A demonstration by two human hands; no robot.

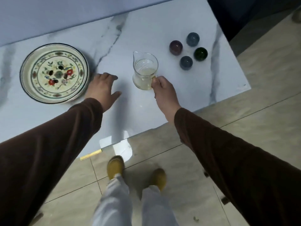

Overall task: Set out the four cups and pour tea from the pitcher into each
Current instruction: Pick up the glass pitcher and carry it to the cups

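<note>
A person's right hand grips the handle of a glass pitcher of pale tea standing mid-table; the left hand lies open, fingers spread, beside a floral plate. Four dark cups cluster toward the marble table's far right corner.

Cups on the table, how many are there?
4, clustered right of the pitcher: purple cup, blue-grey cup, green cup, grey cup. None seems hidden.
</note>
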